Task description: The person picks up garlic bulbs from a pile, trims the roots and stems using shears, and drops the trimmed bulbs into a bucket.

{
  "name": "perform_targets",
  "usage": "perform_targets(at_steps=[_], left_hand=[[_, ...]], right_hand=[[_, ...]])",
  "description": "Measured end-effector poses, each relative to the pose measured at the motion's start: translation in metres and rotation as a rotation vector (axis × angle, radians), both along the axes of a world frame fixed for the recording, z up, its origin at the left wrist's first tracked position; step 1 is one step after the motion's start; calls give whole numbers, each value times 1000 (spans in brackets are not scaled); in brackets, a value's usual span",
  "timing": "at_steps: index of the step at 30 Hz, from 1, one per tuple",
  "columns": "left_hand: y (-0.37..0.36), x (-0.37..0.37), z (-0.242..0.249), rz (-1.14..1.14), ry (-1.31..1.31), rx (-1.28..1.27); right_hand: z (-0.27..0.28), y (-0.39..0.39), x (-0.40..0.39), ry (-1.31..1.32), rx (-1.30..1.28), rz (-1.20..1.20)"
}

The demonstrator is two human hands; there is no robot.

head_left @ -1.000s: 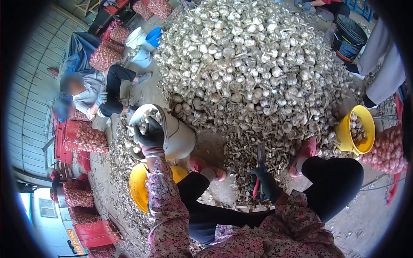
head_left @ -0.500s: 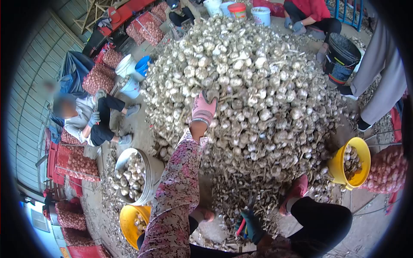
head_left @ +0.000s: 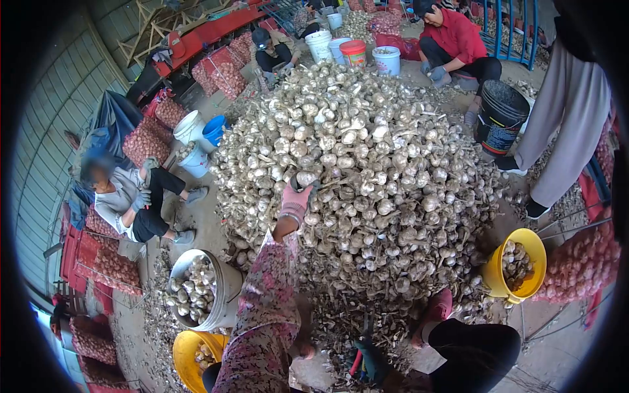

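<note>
My left hand, in a pink glove with grey fingertips, reaches onto a large heap of garlic. Its fingers are closed around a garlic bulb on the near-left face of the heap. Down between my legs, my right hand wears a dark green glove. It is closed on a pair of pruning shears with red handles, whose blades point up toward loose stalks and scraps on the floor. Part of that hand is in shadow.
A white bucket and a yellow bucket, both with garlic, stand to my left. Another yellow bucket is at right. People sit around the heap; one stands at right. Net sacks and more buckets surround it.
The view has tilted up, showing more of the far side. My left hand has closed on a garlic bulb and stays at the heap. My right hand still holds the shears low.
</note>
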State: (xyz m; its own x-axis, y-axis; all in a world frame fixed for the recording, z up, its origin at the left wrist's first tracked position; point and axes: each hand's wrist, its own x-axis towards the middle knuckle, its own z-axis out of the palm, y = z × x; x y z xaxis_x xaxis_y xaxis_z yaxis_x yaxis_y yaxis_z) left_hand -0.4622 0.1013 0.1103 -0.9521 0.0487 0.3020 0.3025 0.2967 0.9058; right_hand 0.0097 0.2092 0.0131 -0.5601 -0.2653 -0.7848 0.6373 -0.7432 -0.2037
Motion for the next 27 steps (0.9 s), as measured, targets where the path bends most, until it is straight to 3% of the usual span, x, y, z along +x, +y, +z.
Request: perform_targets(at_steps=[1, 4, 5, 6, 9, 11, 14, 15, 16, 18, 19, 20, 22, 23, 24, 26, 27], left_hand=[[-13, -4, -18, -64, -49, 449], [-38, 60, 42, -25, -354, 643], [-35, 97, 87, -70, -229, 609], [-41, 112, 107, -76, -226, 737], [-71, 162, 137, -152, -204, 933], [-97, 197, 127, -259, -280, 910], [-115, 271, 99, -264, -343, 948], [-117, 298, 87, -259, -385, 948], [-118, 325, 73, -256, -427, 952], [-114, 368, 40, -59, -297, 644], [-114, 388, 32, -44, -377, 617], [-113, 408, 24, -24, -462, 590], [-116, 433, -19, -91, -664, 1045], [-111, 447, -17, -150, -732, 1182], [-106, 457, -14, -146, -811, 1312], [-103, 465, -41, -139, -869, 1416], [-103, 460, -53, -142, -872, 1426]], right_hand=[[4, 1, 0, 35, 37, 31], [18, 2, 2, 91, 89, 102], [26, 3, 0, 65, 60, 102], [25, 6, 2, 122, 87, 116], [42, 18, 0, 331, 158, 76], [58, 25, -4, 528, 357, -21], [90, 28, -3, 684, 240, -50], [81, 31, -4, 633, 329, 117], [74, 26, -1, 638, 336, 124], [60, 19, 11, 646, 812, 756], [54, 9, 23, 654, 809, 613], [56, 5, 26, 655, 817, 622], [53, -1, 40, 551, 663, 532], [61, -2, 42, 490, 551, 491], [58, -2, 45, 485, 555, 496], [40, 7, 44, 697, 842, 683], [-21, 10, 48, 764, 842, 561]])
